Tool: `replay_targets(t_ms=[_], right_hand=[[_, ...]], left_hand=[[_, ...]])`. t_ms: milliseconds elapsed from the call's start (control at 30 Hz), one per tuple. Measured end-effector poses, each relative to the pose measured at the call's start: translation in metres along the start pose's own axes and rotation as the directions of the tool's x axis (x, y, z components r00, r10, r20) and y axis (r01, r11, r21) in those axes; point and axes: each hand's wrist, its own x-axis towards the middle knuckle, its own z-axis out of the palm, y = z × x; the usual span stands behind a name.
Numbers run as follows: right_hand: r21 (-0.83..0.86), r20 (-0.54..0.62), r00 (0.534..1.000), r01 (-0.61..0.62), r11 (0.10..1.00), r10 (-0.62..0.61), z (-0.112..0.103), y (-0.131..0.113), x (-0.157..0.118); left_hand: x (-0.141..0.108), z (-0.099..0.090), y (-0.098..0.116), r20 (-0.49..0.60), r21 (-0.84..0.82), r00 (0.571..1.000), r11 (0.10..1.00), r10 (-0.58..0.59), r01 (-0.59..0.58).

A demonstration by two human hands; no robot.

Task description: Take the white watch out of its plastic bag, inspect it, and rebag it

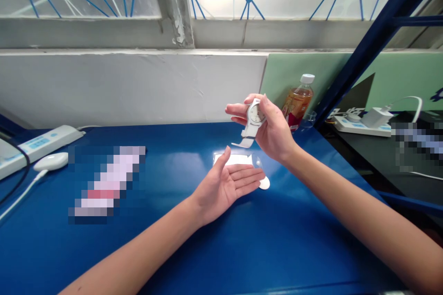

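Note:
A white wristwatch (255,115) with a round pale dial is held up by my right hand (278,131), thumb against its case and fingers behind. One end of its strap hangs down, curling left. Lower and to the left, my left hand (224,189) is stretched flat, palm up, thumb raised, with nothing in it. Behind my left fingers lies a clear plastic packet (238,160) with something white inside, partly hidden. A white round disc (265,183) shows at my left fingertips; I cannot tell whether they touch.
The blue table (166,249) meets a wall below windows. A bottle of amber drink (298,101) stands behind my right hand. At left are a power strip (44,145), a white cabled puck (51,161) and a pixelated flat object (110,179). A blue metal post (360,46) slants up at right.

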Motion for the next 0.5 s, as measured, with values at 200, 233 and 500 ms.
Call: replay_targets(t_ms=[200, 233, 500], right_hand=[[-0.099, 0.238, 0.954, -0.165, 0.981, 0.184, -0.004, 0.012, -0.001], [-0.143, 0.254, 0.946, -0.17, 0.975, 0.203, -0.004, 0.013, -0.001], [0.005, 0.288, 0.863, -0.435, 0.9, 0.416, -0.009, 0.021, -0.001]], left_hand=[[0.005, -0.003, -0.003, 0.036, 0.266, 0.978, 0.941, 0.207, -0.209], [0.005, -0.003, -0.003, 0.033, 0.322, 0.971, 0.917, 0.237, -0.235], [0.005, -0.005, -0.006, 0.055, 0.469, 0.969, 0.85, 0.242, -0.239]])
